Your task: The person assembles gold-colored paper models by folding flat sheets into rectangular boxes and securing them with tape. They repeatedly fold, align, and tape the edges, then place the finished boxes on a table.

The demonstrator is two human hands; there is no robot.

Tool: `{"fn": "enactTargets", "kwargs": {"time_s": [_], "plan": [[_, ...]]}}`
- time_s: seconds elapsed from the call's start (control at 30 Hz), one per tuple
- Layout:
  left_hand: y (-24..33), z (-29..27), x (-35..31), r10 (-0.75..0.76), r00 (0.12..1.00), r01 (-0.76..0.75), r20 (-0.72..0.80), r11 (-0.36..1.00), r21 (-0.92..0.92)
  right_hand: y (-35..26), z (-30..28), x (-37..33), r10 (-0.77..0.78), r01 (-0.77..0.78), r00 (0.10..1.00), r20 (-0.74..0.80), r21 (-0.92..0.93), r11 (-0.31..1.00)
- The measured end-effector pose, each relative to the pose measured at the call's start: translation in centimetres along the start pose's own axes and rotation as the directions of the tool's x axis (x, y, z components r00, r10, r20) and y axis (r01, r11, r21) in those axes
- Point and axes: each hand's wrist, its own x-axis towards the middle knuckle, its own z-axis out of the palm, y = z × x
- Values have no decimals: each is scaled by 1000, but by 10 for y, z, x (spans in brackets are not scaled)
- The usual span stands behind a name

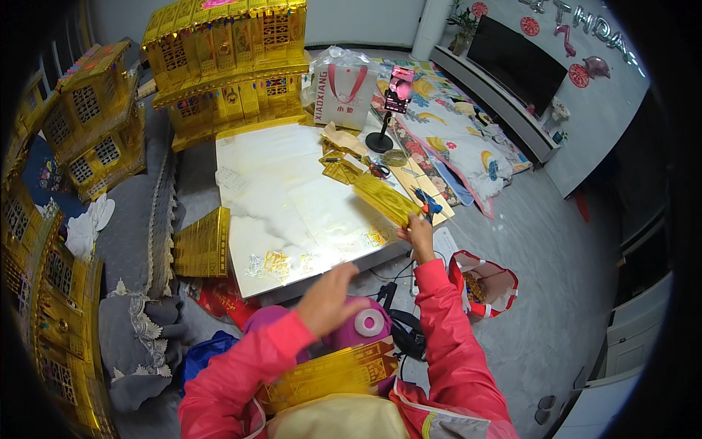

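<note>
My right hand (417, 235) reaches over the table's right front edge, its fingers closed on the near end of a flat gold foil panel (384, 199). A blue and orange item (428, 205), its kind unclear, lies just beyond those fingers. My left hand (328, 298), somewhat blurred, hovers over my lap with fingers and thumb apart, holding nothing. Below it a gold latticed piece (333, 377) rests across my lap. Close to my left hand, a white ring like a tape roll (369, 323) sits on something purple.
The white table (292, 183) bears scissors (379, 171), gold scraps (341, 168) and a phone on a stand (397, 91). A paper bag (342, 95) and a gold model building (227, 66) stand at the back. More gold structures crowd the left. A red-rimmed bag (486, 284) stands right.
</note>
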Motion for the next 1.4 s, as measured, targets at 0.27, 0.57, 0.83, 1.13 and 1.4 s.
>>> {"fn": "enactTargets", "kwargs": {"time_s": [0.27, 0.57, 0.83, 1.13, 1.4], "plan": [[37, 33, -42, 123, 984, -132, 128, 989, 67, 81, -30, 63, 179, -134, 960, -215, 205, 969], [37, 11, -55, 10, 976, -12, 217, 1000, 8, 77, -32, 77, 90, -39, 957, -278, 183, 982], [34, -1, -60, -86, 977, 90, 197, 996, -10, 73, -25, 77, 108, -55, 955, -275, 192, 980], [32, -3, -62, -44, 983, 42, 180, 999, 13, 65, -31, 80, 101, -60, 948, -301, 142, 988], [31, -1, -62, -57, 980, 59, 190, 998, -1, 66, -36, 91, 106, -73, 934, -341, 109, 991]]}}
